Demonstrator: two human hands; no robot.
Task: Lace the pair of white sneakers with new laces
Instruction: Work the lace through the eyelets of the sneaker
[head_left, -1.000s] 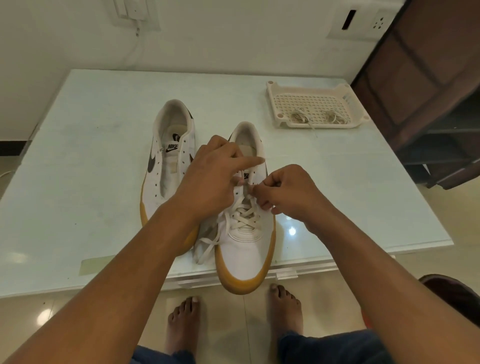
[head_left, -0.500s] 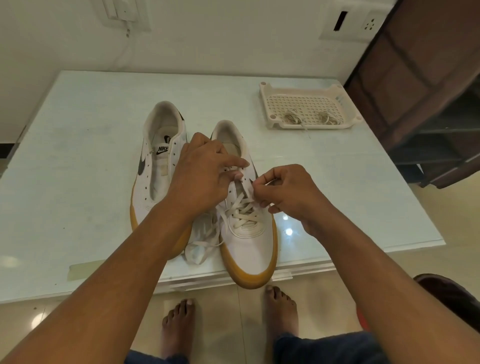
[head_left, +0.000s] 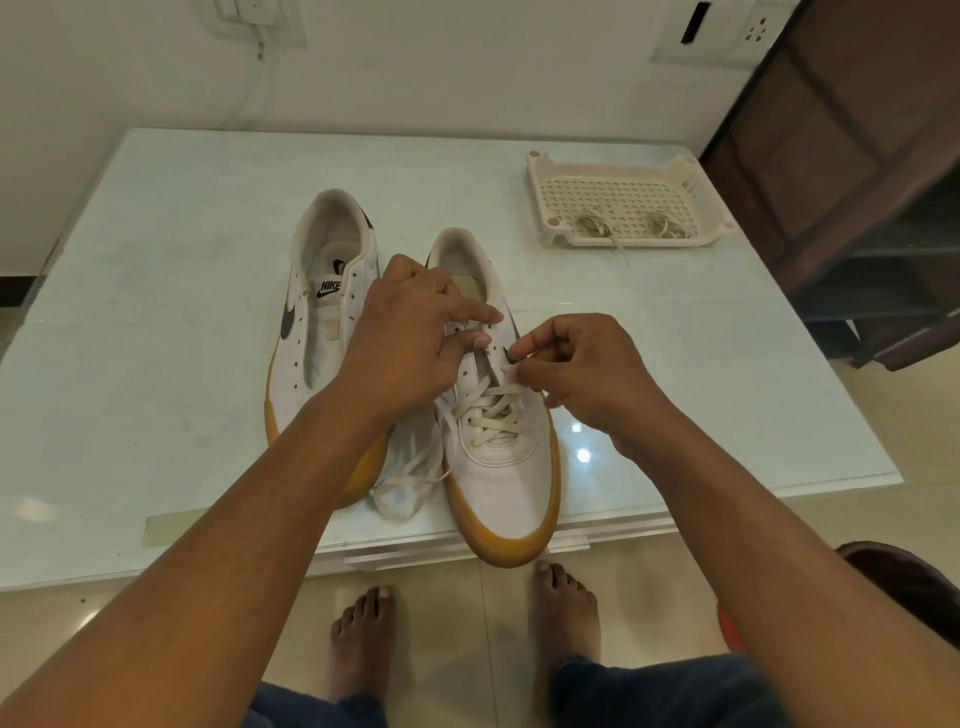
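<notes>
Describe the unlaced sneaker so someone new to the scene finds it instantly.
On the pale glass table, two white gum-soled sneakers sit side by side. The unlaced sneaker is the left one: bare eyelets, black swoosh showing, whereas the half-laced sneaker beside it carries a crossed lace.
</notes>
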